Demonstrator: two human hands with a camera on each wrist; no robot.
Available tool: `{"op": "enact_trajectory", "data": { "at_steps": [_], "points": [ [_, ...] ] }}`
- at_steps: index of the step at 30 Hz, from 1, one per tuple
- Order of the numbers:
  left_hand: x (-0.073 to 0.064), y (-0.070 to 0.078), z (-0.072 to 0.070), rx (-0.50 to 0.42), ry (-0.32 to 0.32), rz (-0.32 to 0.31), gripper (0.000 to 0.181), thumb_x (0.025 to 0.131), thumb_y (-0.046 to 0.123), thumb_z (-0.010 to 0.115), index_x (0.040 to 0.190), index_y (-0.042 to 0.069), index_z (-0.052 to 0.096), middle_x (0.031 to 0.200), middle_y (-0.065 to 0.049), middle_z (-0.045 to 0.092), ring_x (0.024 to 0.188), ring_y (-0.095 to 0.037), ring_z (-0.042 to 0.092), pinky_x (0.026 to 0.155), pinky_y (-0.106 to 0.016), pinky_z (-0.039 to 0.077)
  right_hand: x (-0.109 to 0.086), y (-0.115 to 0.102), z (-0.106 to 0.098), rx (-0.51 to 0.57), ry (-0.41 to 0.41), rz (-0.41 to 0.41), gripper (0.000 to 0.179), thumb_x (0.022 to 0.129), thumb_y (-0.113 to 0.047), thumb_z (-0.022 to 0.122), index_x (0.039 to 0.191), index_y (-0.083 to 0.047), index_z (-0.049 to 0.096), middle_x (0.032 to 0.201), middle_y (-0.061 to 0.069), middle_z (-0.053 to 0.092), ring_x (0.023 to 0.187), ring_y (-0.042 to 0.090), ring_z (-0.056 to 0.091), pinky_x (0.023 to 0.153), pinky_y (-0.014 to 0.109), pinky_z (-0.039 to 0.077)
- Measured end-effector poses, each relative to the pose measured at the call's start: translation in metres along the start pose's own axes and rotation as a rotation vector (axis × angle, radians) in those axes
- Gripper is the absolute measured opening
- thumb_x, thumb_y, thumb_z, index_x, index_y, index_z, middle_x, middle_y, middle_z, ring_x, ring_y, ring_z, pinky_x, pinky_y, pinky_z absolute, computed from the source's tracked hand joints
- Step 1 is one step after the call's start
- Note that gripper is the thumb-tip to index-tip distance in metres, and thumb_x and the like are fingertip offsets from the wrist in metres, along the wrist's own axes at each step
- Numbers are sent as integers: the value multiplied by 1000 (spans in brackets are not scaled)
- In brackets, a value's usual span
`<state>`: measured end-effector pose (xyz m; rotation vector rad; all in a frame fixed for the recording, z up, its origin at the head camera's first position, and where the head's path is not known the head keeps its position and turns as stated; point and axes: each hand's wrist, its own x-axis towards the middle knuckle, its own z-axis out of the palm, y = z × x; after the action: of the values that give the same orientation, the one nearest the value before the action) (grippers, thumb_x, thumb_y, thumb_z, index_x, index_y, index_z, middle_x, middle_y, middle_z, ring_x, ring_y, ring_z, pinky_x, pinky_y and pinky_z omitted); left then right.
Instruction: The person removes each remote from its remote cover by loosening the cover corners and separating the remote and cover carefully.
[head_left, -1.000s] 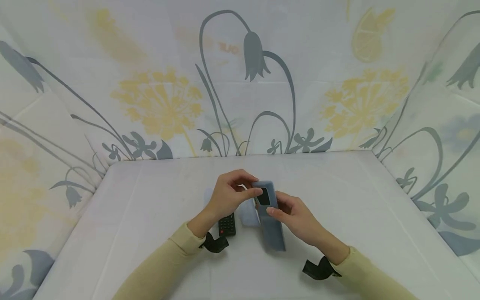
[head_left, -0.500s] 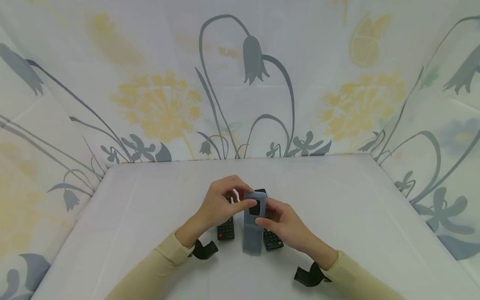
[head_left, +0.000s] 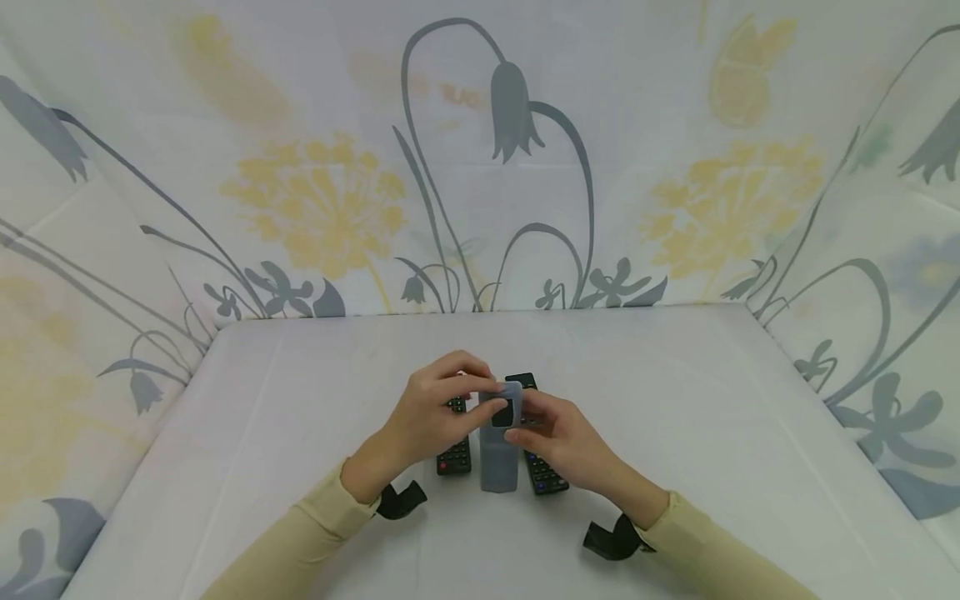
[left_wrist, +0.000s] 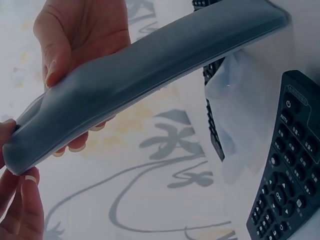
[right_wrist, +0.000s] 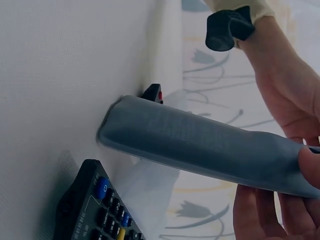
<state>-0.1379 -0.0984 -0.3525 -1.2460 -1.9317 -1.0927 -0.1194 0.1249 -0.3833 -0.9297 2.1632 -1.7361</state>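
Note:
A blue-grey remote control cover (head_left: 498,467) with a dark window near its top stands slanted, its lower end at the table. My left hand (head_left: 427,408) pinches its top end between thumb and fingers. Lower on the right side, my right hand (head_left: 570,437) grips it, thumb in front. In the left wrist view the smooth side of the cover (left_wrist: 145,70) spans both hands. One black remote control (head_left: 453,458) lies to its left, another black remote control (head_left: 546,475) to its right. Whether a remote sits inside the cover, I cannot tell.
A pale blue translucent piece (left_wrist: 240,105) lies between the remotes, behind the cover; the head view hides it. The white table (head_left: 337,350) ends at a flower-printed cloth backdrop (head_left: 330,200). Black straps (head_left: 401,500) hang from both wrists.
Both hands have brought the cover leftward and turned it from a slant to nearly straight. The right remote, earlier hidden, now shows beside it. Over the last half second the hands shifted slightly left.

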Motion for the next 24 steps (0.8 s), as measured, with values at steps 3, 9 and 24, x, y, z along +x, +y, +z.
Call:
{"op": "enact_trajectory", "data": {
  "at_steps": [3,9,24],
  "points": [
    [-1,1,-3,18,-5,14,20,77,1,83,96,5,77,92,-4,64,75,-14,62,59,-18,49,1,-2,1,-21,21,-40,46,95,-6,67,138,-1,52,125,14,63,113,25,63,91,35,53],
    [-2,2,-7,79,-23,59,18,81,7,83,98,3,77,90,-5,65,76,-14,64,67,-17,52,4,-10,-1,-128,159,-231,50,88,4,72,134,-2,56,119,8,64,104,19,64,84,35,56],
    [-2,8,-22,222,-119,161,24,82,2,75,106,0,74,96,-8,69,80,-16,69,73,-19,55,14,-23,-1,-452,324,-485,27,82,-5,81,108,-8,75,109,4,70,94,18,66,77,28,55]
  ]
}}
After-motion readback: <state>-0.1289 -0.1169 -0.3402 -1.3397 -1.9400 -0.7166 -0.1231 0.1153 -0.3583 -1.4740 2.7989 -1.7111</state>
